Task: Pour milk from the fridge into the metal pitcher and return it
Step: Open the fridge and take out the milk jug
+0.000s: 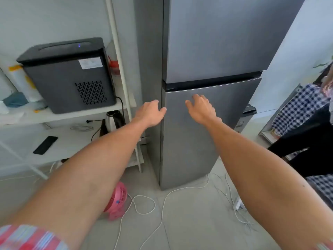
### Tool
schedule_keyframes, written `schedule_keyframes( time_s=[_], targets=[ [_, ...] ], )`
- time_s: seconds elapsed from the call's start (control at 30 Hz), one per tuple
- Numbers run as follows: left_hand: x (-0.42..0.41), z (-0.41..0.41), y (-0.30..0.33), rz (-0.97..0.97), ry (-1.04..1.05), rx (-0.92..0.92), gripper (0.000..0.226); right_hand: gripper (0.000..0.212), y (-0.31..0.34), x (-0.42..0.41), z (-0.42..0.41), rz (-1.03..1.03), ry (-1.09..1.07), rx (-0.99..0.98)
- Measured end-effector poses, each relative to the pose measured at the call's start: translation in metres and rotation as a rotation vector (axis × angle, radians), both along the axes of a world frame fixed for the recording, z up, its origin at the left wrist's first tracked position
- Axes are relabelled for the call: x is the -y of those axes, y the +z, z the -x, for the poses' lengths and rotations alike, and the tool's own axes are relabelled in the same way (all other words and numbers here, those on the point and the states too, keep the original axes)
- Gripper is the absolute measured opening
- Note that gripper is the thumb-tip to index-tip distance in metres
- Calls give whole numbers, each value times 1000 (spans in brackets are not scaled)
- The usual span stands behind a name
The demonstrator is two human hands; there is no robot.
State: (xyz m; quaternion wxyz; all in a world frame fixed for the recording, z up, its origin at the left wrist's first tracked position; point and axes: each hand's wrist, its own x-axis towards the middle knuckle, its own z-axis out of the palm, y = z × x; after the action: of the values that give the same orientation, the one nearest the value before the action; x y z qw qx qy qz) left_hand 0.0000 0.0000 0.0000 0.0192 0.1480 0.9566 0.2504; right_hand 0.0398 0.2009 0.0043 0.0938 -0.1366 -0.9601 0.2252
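At the fridge [207, 132], lower door closed, both hands reaching in.
Head view: left hand [150, 112] curls its fingers at the door's left edge, gripping nothing certain; right hand [201, 109] hovers spread and empty before the panel. Milk and metal pitcher are not visible. Risk: fingers slipping off the handleless edge, or feet snagging the white cable [144, 210].

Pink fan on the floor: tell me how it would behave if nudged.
The pink fan looks small and plastic, so probably light and easy to slide on the smooth floor tiles. It appears to lean, so it may tip. Its grille could flex.
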Motion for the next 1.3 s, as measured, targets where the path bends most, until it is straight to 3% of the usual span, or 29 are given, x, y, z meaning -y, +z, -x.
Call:
schedule_keyframes(
  time_s=[0.27, 0.47, 0.63, 0.97, 1.13, 1.3],
  targets=[
    [-18, 67, -49, -328, 6, 130, 73, 54, -17, 2, 49, 126, 31, -140],
    [-41, 90, -68, -586, 44, 63, 47, 48, -12, -1, 78, 372, 1, -262],
    [-46, 100, -78, -718, 32, 85, 50, 57, -19, -7, 96, 544, -79, -304],
    [-44, 94, -84, -768, -7, 69, 49, 57, -19, -13, 102, 543, -53, -285],
    [-41, 83, -87, -736, -5, 65, 69, 47, -13, -12, 96, 499, -49, -239],
    [-42, 60, -84, -801, 17, 94, 72, 45, -6, -12, 82, 451, -51, -179]
  ],
)
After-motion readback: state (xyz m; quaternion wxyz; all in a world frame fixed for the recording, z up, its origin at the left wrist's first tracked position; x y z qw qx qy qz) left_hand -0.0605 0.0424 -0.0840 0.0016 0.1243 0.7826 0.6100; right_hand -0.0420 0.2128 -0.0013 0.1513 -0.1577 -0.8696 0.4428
